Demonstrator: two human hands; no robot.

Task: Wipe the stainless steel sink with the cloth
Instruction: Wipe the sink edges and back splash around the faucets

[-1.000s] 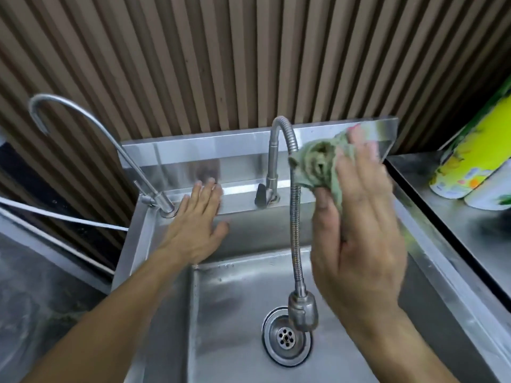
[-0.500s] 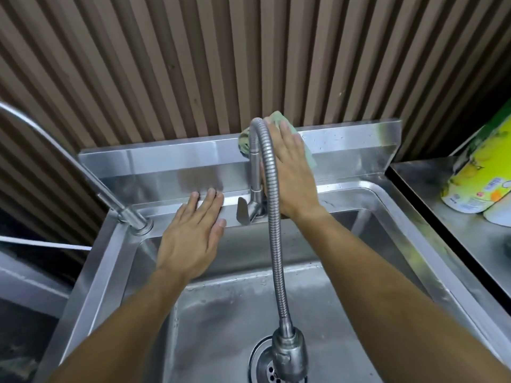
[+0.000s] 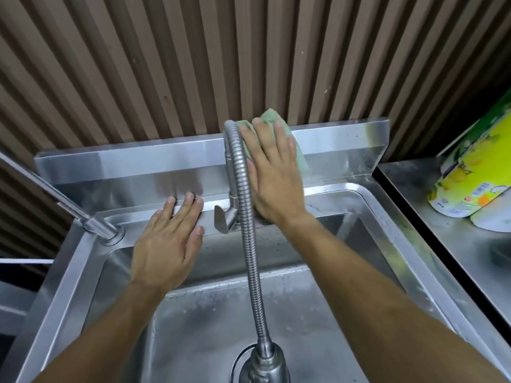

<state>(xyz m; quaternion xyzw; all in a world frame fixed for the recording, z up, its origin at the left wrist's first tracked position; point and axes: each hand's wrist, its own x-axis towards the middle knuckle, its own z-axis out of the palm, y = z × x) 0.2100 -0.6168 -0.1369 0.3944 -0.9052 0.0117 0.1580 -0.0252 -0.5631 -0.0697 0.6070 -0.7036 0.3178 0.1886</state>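
Against the sink (image 3: 345, 150) backsplash, right hand (image 3: 272, 172) flat on cloth (image 3: 300, 153); left hand (image 3: 168, 239) spread, empty.

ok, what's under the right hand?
The green cloth, pressed flat against the sink's backsplash by the right hand. Only its top and right edges show; the rest is covered.

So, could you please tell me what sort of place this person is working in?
Probably a kitchen or utility wash-up area. A stainless steel sink with a flexible faucet stands against a ribbed wall, a steel counter alongside holds packaged rolls, and the right hand presses a green cloth to the backsplash.
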